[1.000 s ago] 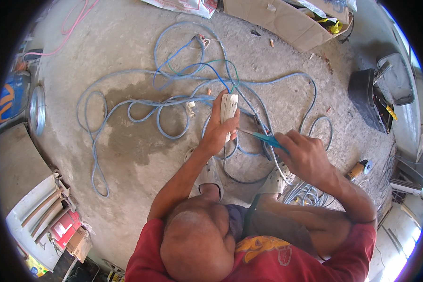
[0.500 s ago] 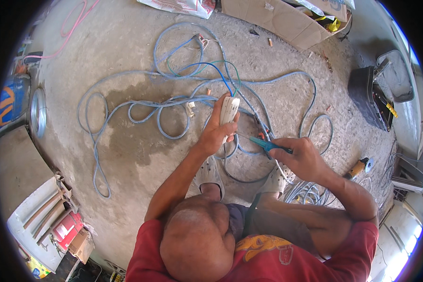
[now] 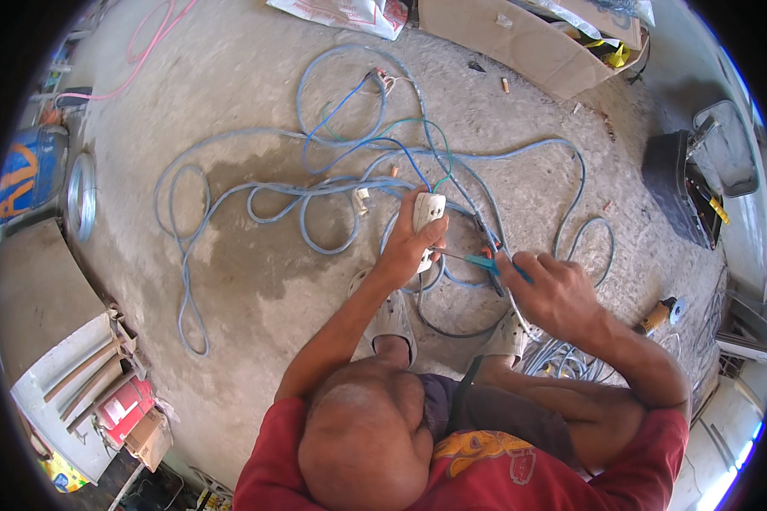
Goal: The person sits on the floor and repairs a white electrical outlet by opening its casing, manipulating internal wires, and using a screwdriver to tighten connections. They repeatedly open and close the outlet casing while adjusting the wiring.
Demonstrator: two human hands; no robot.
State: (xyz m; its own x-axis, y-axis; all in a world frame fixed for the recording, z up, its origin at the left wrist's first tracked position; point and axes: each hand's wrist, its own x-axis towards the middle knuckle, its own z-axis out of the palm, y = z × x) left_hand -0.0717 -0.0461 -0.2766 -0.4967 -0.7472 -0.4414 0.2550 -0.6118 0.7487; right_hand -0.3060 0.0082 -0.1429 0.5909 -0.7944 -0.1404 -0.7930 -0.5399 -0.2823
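My left hand (image 3: 407, 243) is wrapped around a white power strip (image 3: 430, 207), its socket face partly turned up. A blue wire (image 3: 411, 160) and a green wire (image 3: 445, 143) run out of the strip's far end. In my closed right hand (image 3: 558, 294) is a screwdriver (image 3: 481, 262) with a teal handle. Its thin shaft points left and meets the strip's side by my left fingers; the exact contact of the tip is hidden. Beneath both hands a long blue-grey cable (image 3: 268, 187) lies in loose loops on the concrete.
A cardboard box (image 3: 528, 51) and a white sack (image 3: 349, 13) lie at the far side. To the right are a black toolbox (image 3: 669, 183) and an angle grinder (image 3: 656, 318). Coiled cable (image 3: 558, 358) rests near my feet. At left stand a wire coil (image 3: 82, 198) and a blue container (image 3: 34, 175).
The whole view has shifted slightly. The strip has turned a little, showing more of its socket face, and my right hand has rotated around the screwdriver handle.
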